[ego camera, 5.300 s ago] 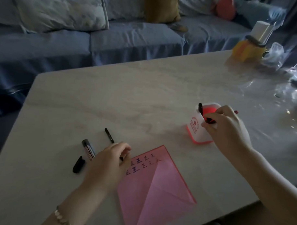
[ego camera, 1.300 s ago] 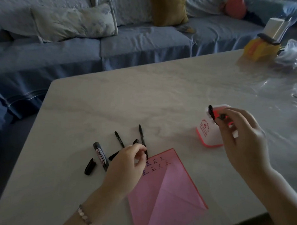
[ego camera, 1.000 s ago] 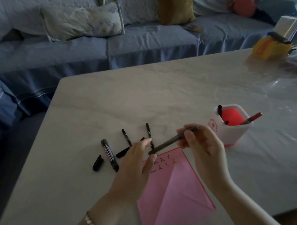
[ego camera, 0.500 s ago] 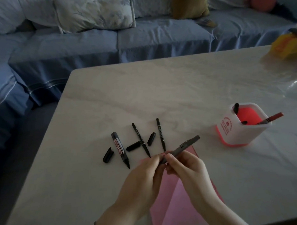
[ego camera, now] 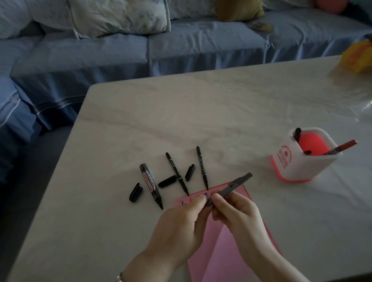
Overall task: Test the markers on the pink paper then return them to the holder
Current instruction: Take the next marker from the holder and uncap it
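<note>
Two hands: both close on one grey marker (ego camera: 229,188), held above the top edge of the pink paper (ego camera: 226,240).
Left hand (ego camera: 179,229): fingertips pinched on the marker's near end, which looks like the cap end, though the hand hides it.
Right hand (ego camera: 240,215): thumb and fingers wrapped round the barrel just beyond the left; the far end juts out toward 2 o'clock.
Step in hand: by my judgement, uncapping this marker to test it.
Pink paper: flat on the table (ego camera: 222,110) at 6 o'clock under the wrists, one flap folded over, small test marks along its top edge.
Already out: a thick whiteboard marker (ego camera: 150,184) and two thin black pens (ego camera: 177,173) (ego camera: 202,167) lie uncapped at 10 to 11 o'clock of the hands, tips toward the paper, the right pen's tip reaching its edge.
Loose caps: three, one left of the whiteboard marker (ego camera: 136,192), one (ego camera: 167,180) between it and the left pen, one (ego camera: 190,172) between the pens.
Holder (ego camera: 303,157): white with a red inside, at 2 o'clock, well apart from the hands; a red pencil (ego camera: 341,147) and two dark pen ends lean in it.
Next move calls for: a straight pull apart along the barrel, cap kept or set by the others, then the tip brought to a bare patch of paper.
Left to do: recapping and returning the markers lying out.
</note>
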`<action>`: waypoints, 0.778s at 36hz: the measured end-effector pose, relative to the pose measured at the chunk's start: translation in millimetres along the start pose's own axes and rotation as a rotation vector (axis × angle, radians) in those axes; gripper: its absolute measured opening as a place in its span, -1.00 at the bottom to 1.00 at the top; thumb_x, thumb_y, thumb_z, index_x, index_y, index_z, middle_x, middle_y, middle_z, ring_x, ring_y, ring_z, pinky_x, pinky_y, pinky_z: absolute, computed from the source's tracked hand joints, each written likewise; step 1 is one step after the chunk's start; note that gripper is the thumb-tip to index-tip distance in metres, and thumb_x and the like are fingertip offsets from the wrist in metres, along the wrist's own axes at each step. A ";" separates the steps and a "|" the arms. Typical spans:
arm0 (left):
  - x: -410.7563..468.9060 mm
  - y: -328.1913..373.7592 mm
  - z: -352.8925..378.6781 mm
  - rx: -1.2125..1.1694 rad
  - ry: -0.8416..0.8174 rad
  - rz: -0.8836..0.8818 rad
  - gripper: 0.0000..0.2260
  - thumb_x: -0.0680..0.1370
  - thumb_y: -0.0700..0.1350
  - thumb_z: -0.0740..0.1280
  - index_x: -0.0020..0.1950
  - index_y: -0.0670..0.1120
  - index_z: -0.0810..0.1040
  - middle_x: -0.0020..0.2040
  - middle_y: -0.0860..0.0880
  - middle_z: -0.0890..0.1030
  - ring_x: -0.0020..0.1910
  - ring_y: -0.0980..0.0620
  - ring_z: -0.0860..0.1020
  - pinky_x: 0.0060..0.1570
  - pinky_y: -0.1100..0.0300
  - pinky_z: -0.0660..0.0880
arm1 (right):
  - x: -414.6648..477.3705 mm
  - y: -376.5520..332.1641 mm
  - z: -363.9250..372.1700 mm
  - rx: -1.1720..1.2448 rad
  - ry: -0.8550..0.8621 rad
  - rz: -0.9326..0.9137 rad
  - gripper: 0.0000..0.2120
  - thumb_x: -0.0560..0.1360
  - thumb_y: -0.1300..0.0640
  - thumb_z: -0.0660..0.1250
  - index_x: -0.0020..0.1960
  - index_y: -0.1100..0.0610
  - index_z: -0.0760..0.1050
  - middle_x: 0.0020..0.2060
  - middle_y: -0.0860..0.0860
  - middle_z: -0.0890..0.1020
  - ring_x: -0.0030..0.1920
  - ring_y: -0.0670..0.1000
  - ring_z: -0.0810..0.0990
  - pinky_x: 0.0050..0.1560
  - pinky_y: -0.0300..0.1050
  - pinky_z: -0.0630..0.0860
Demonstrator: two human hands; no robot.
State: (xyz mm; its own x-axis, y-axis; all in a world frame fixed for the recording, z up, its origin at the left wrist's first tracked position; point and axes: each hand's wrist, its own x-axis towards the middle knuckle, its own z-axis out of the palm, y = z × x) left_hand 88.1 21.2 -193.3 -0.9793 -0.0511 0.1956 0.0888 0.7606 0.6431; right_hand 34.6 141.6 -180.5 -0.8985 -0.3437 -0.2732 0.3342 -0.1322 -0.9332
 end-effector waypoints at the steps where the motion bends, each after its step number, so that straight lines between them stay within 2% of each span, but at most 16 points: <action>1: 0.1 -0.4 0.8 0.005 0.000 0.006 -0.83 0.55 0.13 0.05 -0.05 0.10 0.35 -0.35 0.04 0.56 -0.33 0.05 0.49 -0.49 0.35 0.25 | 0.1 0.1 -0.3 0.002 0.002 0.001 -0.86 0.47 0.31 0.27 -0.21 0.28 0.57 -0.50 -0.02 0.55 -0.46 -0.11 0.49 -0.36 -0.30 0.49; 5: -0.7 -1.0 3.1 0.021 0.013 -0.008 -0.61 0.53 0.27 -0.03 0.01 0.08 0.46 -0.34 0.03 0.58 -0.29 0.06 0.51 -0.51 0.39 0.26 | 1.3 1.1 -3.9 -0.026 0.017 -0.020 -0.85 0.48 0.31 0.26 -0.23 0.31 0.55 -0.51 0.00 0.51 -0.45 -0.09 0.45 -0.32 -0.24 0.45; 8: -1.0 0.8 1.8 -0.005 -0.013 -0.079 -0.56 0.49 0.28 -0.07 0.14 0.11 0.43 -0.22 0.04 0.61 -0.27 0.06 0.54 -0.40 0.34 0.36 | 1.7 2.0 -4.3 -0.037 0.010 -0.028 -0.85 0.48 0.31 0.25 -0.22 0.29 0.56 -0.50 0.00 0.52 -0.43 -0.09 0.46 -0.29 -0.25 0.47; 9: -0.6 2.8 1.0 -0.020 -0.029 -0.098 -0.56 0.48 0.27 -0.08 0.17 0.11 0.40 -0.20 0.06 0.59 -0.28 0.09 0.54 -0.38 0.32 0.40 | 2.6 1.9 -3.5 -0.034 0.013 -0.027 -0.85 0.48 0.32 0.25 -0.21 0.27 0.57 -0.48 0.00 0.55 -0.42 -0.09 0.49 -0.30 -0.28 0.49; 12: 1.0 9.3 -0.3 -0.046 -0.021 -0.165 -0.57 0.49 0.25 -0.06 0.28 0.10 0.23 -0.33 0.12 0.44 -0.41 0.20 0.44 -0.46 0.40 0.29 | 12.2 -3.4 -4.9 0.023 0.068 -0.020 -0.86 0.48 0.31 0.24 -0.17 0.22 0.57 -0.37 0.06 0.63 -0.35 -0.07 0.58 -0.27 -0.31 0.54; 15: 0.2 7.8 -0.7 -0.181 0.062 -0.318 -0.69 0.60 0.05 0.03 0.34 0.05 0.17 -0.34 0.11 0.42 -0.45 0.21 0.42 -0.45 0.38 0.30 | 32.5 -14.1 -16.0 -0.106 0.113 -0.044 -0.86 0.51 0.23 0.23 -0.14 0.12 0.56 -0.33 0.08 0.58 -0.28 0.01 0.56 -0.13 -0.11 0.57; 17: -2.5 6.2 -2.1 -0.251 0.092 -0.379 -0.73 0.61 -0.13 0.06 0.32 0.03 0.21 -0.34 0.09 0.45 -0.45 0.22 0.43 -0.44 0.37 0.34 | 50.5 -18.9 -26.6 -0.353 0.100 -0.053 -0.87 0.51 0.17 0.25 -0.16 0.10 0.56 -0.31 0.10 0.55 -0.27 0.08 0.52 -0.14 0.02 0.53; 20: -9.8 2.9 0.7 -0.305 0.115 -0.426 -0.70 0.60 -0.23 0.10 0.26 0.08 0.25 -0.29 0.07 0.50 -0.36 0.19 0.48 -0.35 0.36 0.41 | 77.8 -17.8 -37.8 -0.629 0.050 -0.069 -0.89 0.47 0.17 0.32 -0.20 0.17 0.57 -0.44 -0.01 0.49 -0.34 0.05 0.47 -0.22 -0.08 0.42; 21: -12.1 1.7 2.8 -0.318 0.127 -0.426 -0.68 0.59 -0.23 0.11 0.21 0.16 0.25 -0.21 0.10 0.52 -0.26 0.22 0.51 -0.26 0.40 0.43 | 85.5 -16.2 -39.4 -0.687 0.056 -0.083 -0.93 0.45 0.16 0.35 -0.15 0.16 0.57 -0.42 -0.02 0.52 -0.34 0.03 0.49 -0.21 -0.12 0.43; 24: -13.5 -0.7 6.4 -0.291 0.180 -0.411 -0.67 0.57 -0.21 0.18 0.06 0.26 0.25 -0.02 0.16 0.54 -0.05 0.26 0.51 -0.09 0.49 0.39 | 102.6 -12.0 -39.7 -0.781 0.109 -0.111 -0.80 0.41 0.14 0.40 0.01 0.16 0.55 -0.23 0.05 0.60 -0.25 0.01 0.55 -0.30 -0.24 0.43; 26: -9.7 0.0 5.4 -0.312 0.212 -0.434 -0.73 0.55 -0.21 0.24 -0.02 0.19 0.31 -0.02 0.14 0.58 -0.13 0.31 0.51 -0.14 0.51 0.38 | 110.8 -9.7 -36.2 -0.829 0.121 -0.103 -0.79 0.41 0.14 0.41 0.00 0.20 0.54 -0.18 0.08 0.58 -0.22 0.03 0.53 -0.32 -0.24 0.41; 28: -5.4 1.3 4.1 -0.332 0.236 -0.452 -0.81 0.52 -0.21 0.30 -0.09 0.08 0.38 -0.13 0.13 0.61 -0.25 0.26 0.52 -0.24 0.47 0.39 | 117.3 -5.4 -33.1 -0.883 0.125 -0.094 -0.82 0.41 0.14 0.41 -0.05 0.22 0.54 -0.19 0.10 0.58 -0.22 0.05 0.52 -0.29 -0.17 0.43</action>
State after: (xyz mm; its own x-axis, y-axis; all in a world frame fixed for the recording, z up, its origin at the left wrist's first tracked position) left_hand 92.7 25.0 -196.6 -0.8699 -0.4930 -0.0163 -0.2375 0.3898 0.8897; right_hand -82.0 132.7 -215.2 -0.9529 -0.2565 -0.1621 -0.0364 0.6268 -0.7783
